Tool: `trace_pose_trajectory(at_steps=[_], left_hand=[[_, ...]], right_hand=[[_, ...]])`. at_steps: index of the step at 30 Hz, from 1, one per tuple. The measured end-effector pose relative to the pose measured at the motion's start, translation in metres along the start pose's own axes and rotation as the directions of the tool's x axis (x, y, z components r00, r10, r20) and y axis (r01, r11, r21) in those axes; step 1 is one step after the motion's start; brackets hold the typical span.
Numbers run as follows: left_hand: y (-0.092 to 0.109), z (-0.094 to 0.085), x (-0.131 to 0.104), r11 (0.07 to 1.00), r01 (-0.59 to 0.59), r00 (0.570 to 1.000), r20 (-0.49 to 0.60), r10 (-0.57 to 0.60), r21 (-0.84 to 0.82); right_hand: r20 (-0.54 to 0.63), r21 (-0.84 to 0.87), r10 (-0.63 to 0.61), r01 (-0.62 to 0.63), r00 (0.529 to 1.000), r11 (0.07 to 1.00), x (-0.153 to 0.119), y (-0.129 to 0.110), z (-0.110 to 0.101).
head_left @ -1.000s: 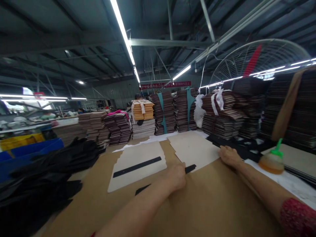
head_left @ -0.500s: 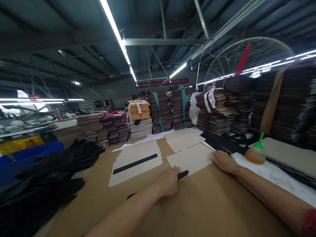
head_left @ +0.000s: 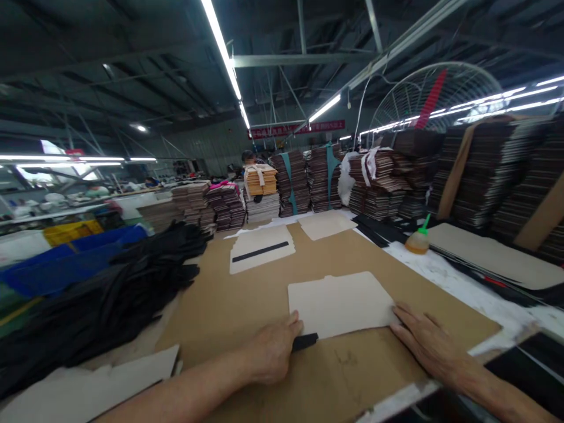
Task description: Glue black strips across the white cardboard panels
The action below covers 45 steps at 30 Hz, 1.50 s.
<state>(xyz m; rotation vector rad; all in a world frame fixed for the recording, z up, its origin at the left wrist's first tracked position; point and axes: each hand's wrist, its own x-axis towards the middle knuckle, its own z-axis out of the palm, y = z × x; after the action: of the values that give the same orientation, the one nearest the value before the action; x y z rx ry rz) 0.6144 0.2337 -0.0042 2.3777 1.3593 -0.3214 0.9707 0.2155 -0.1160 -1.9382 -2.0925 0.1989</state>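
Note:
A pale beige board [head_left: 339,302] lies flat on the brown tabletop, between my two hands. At its lower left corner, my left hand [head_left: 274,352] is closed on a black strip [head_left: 305,342], whose free end sticks out to the right along the board's near edge. The fingers also touch the board's corner. My right hand [head_left: 425,338] rests flat with fingers stretched out, its tips against the board's right edge. Farther back, another beige board [head_left: 261,259] carries a black strip [head_left: 259,252] laid across it. A further beige board [head_left: 328,224] lies to its right.
A glue bottle [head_left: 418,241] with a green nozzle stands at right on white paper. Black fabric [head_left: 101,299] is heaped at left beside a blue bin [head_left: 66,258]. Another beige sheet [head_left: 101,385] lies at lower left. Stacked panels [head_left: 319,182] line the back.
The beige board between my hands has come toward me, away from the board behind it. My left hand moved with it, still on the black strip. My view has shifted.

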Motion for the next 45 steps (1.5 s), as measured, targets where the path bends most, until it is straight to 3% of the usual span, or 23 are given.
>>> trace_pose_trajectory(at_steps=[3,7,11,14,16,19,21,23,28,34,36,40,42,45], left_hand=[[0.007,0.016,-0.034,0.999,0.034,0.999,0.023,-0.034,-0.019],[0.021,0.03,-0.069,0.998,0.046,0.998,0.038,-0.044,-0.049],[0.037,0.023,-0.093,0.992,0.077,0.997,-0.017,-0.079,-0.104],[0.053,0.007,-0.107,0.948,0.099,0.979,-0.14,-0.147,-0.302],[0.065,0.0,-0.111,0.843,0.137,0.97,-0.104,-0.222,-0.52],[0.078,0.004,-0.107,0.474,0.179,0.974,0.086,-0.21,-0.862],[0.083,0.015,-0.1,0.22,0.157,0.981,0.127,-0.144,-0.963],[0.086,0.027,-0.094,0.104,0.119,0.987,0.106,-0.124,-0.987],[0.09,0.049,-0.088,0.082,0.038,0.996,0.031,-0.088,-0.996],[0.089,0.055,-0.087,-0.058,-0.01,0.995,-0.005,-0.1,-0.998],[0.09,0.056,-0.085,-0.072,0.003,0.992,0.012,-0.124,-0.997],[0.093,0.056,-0.082,-0.072,0.031,0.988,0.042,-0.15,-0.997],[0.095,0.056,-0.08,-0.056,0.034,0.99,0.041,-0.135,-0.998],[0.096,0.057,-0.078,-0.028,0.035,0.992,0.038,-0.12,-0.999]], right_hand=[[0.071,-0.017,-0.078,0.079,0.994,0.997,-0.031,-0.012,-0.012],[0.068,-0.043,-0.133,0.136,0.989,0.99,-0.045,-0.022,-0.016],[-0.132,-0.021,-0.136,0.134,0.982,0.991,-0.045,-0.037,-0.014],[-0.245,0.192,-0.135,0.185,0.96,0.964,-0.054,-0.063,-0.023],[-0.166,0.414,-0.159,0.216,0.973,0.884,-0.066,-0.088,-0.033],[-0.08,0.669,-0.137,0.155,0.987,0.727,-0.084,-0.129,-0.044],[-0.103,0.763,-0.101,0.144,0.99,0.63,-0.091,-0.154,-0.048],[-0.139,0.802,-0.103,0.173,0.985,0.571,-0.093,-0.173,-0.05],[-0.181,0.765,-0.196,0.263,0.964,0.588,-0.092,-0.193,-0.042],[-0.351,0.71,-0.098,0.333,0.931,0.62,-0.102,-0.189,-0.028],[-0.358,0.774,0.002,0.296,0.934,0.56,-0.103,-0.19,-0.029],[-0.159,0.936,0.111,0.114,0.981,0.334,-0.1,-0.195,-0.032],[-0.172,0.924,0.114,0.12,0.979,0.364,-0.097,-0.195,-0.03],[-0.256,0.839,0.044,0.2,0.966,0.506,-0.095,-0.191,-0.022]])
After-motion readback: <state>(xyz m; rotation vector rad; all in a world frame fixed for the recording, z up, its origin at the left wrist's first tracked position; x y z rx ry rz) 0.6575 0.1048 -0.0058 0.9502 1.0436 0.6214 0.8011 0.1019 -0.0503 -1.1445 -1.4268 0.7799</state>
